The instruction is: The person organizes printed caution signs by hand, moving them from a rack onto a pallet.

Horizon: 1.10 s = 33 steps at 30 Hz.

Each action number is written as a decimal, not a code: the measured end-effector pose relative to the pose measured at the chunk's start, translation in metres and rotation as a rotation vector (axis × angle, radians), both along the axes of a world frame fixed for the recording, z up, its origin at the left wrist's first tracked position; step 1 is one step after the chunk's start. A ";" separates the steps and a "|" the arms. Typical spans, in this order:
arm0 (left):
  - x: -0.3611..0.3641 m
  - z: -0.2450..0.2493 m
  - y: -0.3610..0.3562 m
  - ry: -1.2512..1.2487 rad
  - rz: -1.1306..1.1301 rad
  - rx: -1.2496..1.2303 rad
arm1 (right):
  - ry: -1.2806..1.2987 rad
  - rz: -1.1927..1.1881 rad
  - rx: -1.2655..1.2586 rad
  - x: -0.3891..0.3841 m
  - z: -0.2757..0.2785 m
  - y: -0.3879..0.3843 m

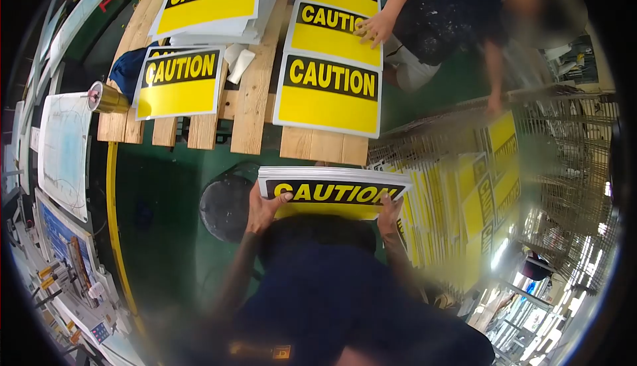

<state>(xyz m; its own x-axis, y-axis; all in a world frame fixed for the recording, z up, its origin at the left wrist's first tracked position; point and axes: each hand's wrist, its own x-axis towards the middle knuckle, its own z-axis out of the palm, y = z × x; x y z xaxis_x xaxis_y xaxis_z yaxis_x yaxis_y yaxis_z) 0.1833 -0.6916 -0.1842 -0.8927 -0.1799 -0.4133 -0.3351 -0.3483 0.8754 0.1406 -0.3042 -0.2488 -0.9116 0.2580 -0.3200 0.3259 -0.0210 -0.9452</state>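
Navy shirt [318, 286] nearest lens; just ahead, stack of CAUTION signs [332, 208] near the edge of the wooden slats [325, 146]. Left hand [265, 208] and right hand [389, 213] part-open, gripping opposite short ends, thumbs on the front face. Long axis runs left-right, lettering upright to wearer; forearms reach forward, angled inward.

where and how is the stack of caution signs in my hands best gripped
Probably by both side edges, coming from left and right, thumbs over the printed face, as your left hand and right hand hold it. The stack is wide and flat, with several sheet edges showing along its top, so matched pressure at both sides should help keep it level and together.
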 end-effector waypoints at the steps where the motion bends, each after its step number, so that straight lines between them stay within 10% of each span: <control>1: -0.010 0.003 -0.001 0.021 0.002 -0.024 | 0.076 0.004 -0.020 -0.012 -0.003 -0.001; 7: -0.077 0.024 -0.015 0.247 -0.048 -0.202 | 0.475 0.047 0.084 -0.090 -0.064 0.027; 10: -0.111 0.015 -0.021 0.354 -0.064 -0.374 | 0.678 0.425 -0.286 -0.148 0.012 -0.013; 14: -0.130 -0.023 -0.024 0.519 -0.063 -0.371 | 0.809 0.443 -0.105 -0.170 0.010 -0.035; 21: -0.133 -0.053 -0.024 0.528 -0.108 -0.440 | 0.669 0.344 -0.190 -0.164 -0.013 -0.032; 33: -0.120 0.054 0.042 0.234 0.284 -0.368 | 0.313 0.210 -0.028 -0.130 0.097 -0.039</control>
